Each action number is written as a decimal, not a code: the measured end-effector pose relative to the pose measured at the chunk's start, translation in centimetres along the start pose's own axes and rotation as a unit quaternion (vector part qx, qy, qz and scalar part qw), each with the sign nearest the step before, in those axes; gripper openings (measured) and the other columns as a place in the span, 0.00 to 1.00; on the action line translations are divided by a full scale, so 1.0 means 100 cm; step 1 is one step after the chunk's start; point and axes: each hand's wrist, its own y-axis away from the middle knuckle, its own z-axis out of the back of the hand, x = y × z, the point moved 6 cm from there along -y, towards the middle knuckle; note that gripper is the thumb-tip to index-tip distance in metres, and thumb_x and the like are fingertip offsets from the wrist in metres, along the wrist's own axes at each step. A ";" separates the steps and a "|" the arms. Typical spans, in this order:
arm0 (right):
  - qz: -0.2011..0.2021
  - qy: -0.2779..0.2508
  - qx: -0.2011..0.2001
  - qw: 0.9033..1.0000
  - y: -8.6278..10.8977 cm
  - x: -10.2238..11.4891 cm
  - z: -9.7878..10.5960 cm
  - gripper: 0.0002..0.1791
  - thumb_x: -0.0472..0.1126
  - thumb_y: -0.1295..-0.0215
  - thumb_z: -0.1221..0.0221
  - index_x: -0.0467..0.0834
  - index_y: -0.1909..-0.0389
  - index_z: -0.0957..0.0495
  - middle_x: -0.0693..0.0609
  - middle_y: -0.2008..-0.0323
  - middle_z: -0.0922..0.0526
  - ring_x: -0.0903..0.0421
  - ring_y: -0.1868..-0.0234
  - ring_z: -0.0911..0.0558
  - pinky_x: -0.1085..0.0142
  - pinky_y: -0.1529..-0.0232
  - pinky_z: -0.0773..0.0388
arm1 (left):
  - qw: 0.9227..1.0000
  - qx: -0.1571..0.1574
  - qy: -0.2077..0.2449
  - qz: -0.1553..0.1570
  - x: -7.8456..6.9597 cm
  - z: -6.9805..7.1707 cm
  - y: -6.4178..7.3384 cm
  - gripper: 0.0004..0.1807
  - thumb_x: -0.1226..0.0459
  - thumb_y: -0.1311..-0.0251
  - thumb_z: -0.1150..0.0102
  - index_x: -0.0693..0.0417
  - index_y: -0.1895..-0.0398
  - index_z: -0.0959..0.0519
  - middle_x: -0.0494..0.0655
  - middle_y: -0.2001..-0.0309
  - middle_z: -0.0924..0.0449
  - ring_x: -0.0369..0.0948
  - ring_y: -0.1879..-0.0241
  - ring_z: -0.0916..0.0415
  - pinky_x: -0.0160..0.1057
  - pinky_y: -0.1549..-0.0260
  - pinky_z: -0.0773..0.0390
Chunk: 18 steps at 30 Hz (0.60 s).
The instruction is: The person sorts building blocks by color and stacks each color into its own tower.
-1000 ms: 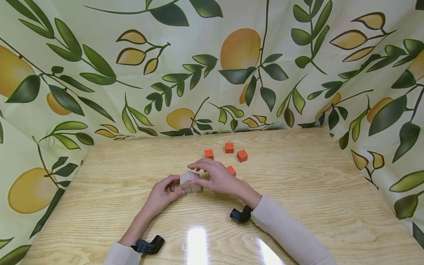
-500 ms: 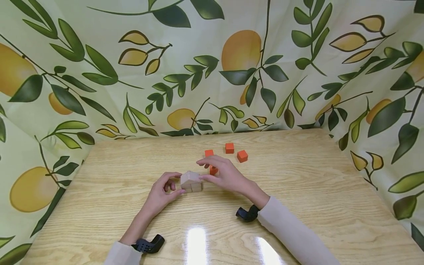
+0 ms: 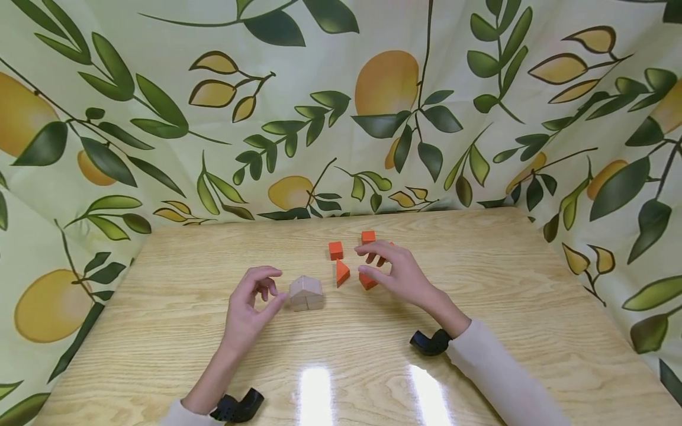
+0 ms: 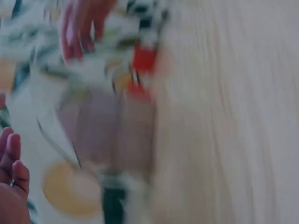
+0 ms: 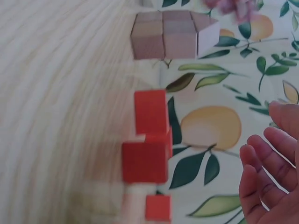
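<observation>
A small house of plain wooden blocks (image 3: 306,296), with a pointed top over a squared base, stands on the table. My left hand (image 3: 249,310) is just left of it, fingers loosely bent and holding nothing. My right hand (image 3: 396,272) hovers over the red pieces, thumb and fingers apart with nothing between them. Under its thumb a red cube (image 3: 367,283) shows in part. A red triangular block (image 3: 342,273) lies between that cube and the wooden house. In the right wrist view my relaxed right fingers (image 5: 273,161) are beside the red cubes (image 5: 145,161).
Farther back sit another red cube (image 3: 335,251) and one more red cube (image 3: 368,236); a third red cube (image 3: 391,244) is mostly behind my right hand. A patterned cloth (image 3: 298,148) rises behind the wooden table (image 3: 479,284). The left wrist view is blurred.
My right hand has left the wooden house and moved right over the red pieces, uncovering the red triangular block. My left hand has drawn slightly left, away from the house.
</observation>
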 end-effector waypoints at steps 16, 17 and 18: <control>-0.129 -0.072 -0.007 0.989 0.037 -0.047 0.003 0.17 0.42 0.36 0.37 0.39 0.49 0.21 0.51 0.54 0.19 0.56 0.62 0.22 0.62 0.60 0.24 | 0.999 0.019 0.033 0.000 -0.033 -0.123 0.013 0.19 0.85 0.52 0.40 0.66 0.56 0.26 0.53 0.62 0.25 0.50 0.71 0.31 0.43 0.77 0.31; -0.134 -0.079 -0.008 0.988 0.037 -0.049 0.002 0.17 0.42 0.36 0.37 0.39 0.48 0.21 0.50 0.53 0.19 0.56 0.61 0.22 0.62 0.60 0.24 | 0.999 0.012 0.031 0.020 -0.030 -0.126 0.012 0.18 0.84 0.51 0.40 0.65 0.56 0.26 0.52 0.62 0.25 0.50 0.71 0.31 0.42 0.77 0.31; -0.138 -0.085 -0.009 0.987 0.038 -0.050 0.001 0.17 0.41 0.36 0.37 0.39 0.48 0.22 0.49 0.53 0.19 0.55 0.61 0.22 0.63 0.60 0.24 | 0.999 0.007 0.030 0.044 -0.026 -0.129 0.012 0.18 0.83 0.50 0.40 0.65 0.56 0.25 0.52 0.61 0.25 0.50 0.70 0.31 0.40 0.77 0.31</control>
